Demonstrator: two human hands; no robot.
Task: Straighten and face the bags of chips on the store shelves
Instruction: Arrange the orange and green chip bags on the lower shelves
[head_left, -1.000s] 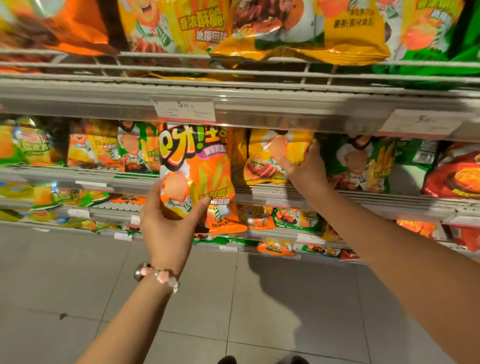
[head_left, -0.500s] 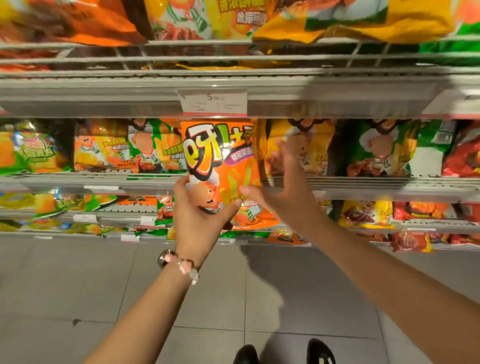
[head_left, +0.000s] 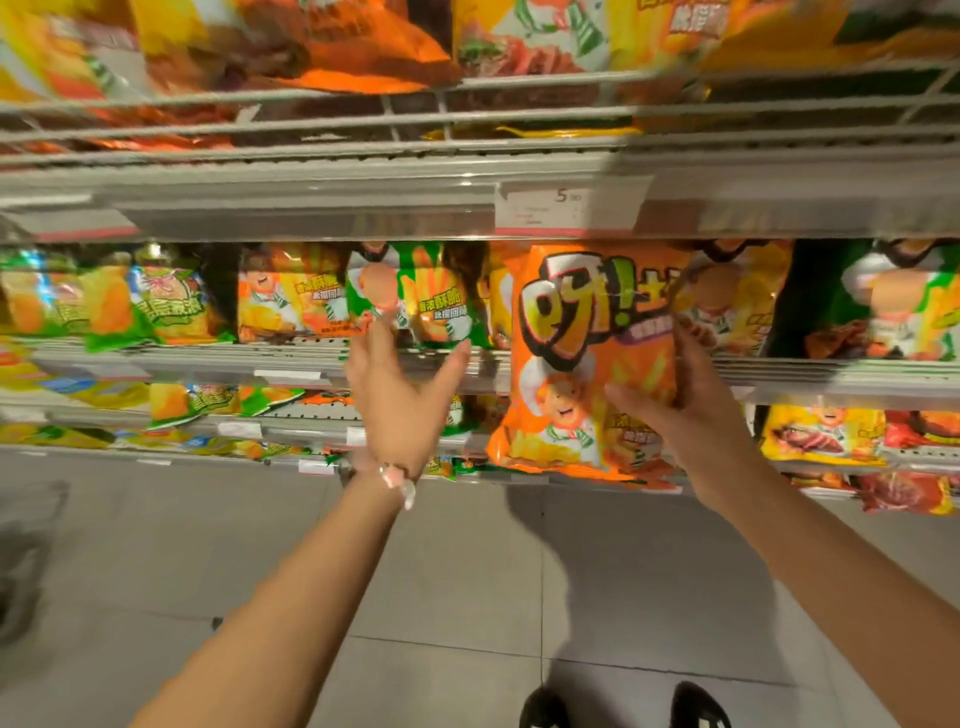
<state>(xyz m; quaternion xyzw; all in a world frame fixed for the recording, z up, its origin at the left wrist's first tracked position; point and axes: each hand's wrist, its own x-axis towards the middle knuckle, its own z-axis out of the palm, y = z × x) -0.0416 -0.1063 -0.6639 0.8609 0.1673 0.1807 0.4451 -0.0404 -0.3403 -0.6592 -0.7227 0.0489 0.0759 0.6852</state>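
An orange chip bag (head_left: 587, 358) with a cartoon chef hangs upright in front of the middle shelf (head_left: 831, 376), its face toward me. My right hand (head_left: 685, 405) grips its right edge, thumb across the front. My left hand (head_left: 402, 395) is spread open with nothing in it, in front of a green chip bag (head_left: 431, 296) and an orange and yellow one (head_left: 291, 296) that stand on that shelf. A yellow bag (head_left: 737, 301) stands just right of the held one, behind my fingers.
A wire shelf (head_left: 467, 119) above carries more orange and yellow bags, with a price tag (head_left: 571, 205) on its front rail. Lower shelves hold further bags at left (head_left: 197, 402) and right (head_left: 821, 431). Grey floor tiles and my shoes (head_left: 618, 706) lie below.
My left hand has let go of the orange bag and moved left, spreading open. My right hand has taken the bag by its right edge. The view has swung left.
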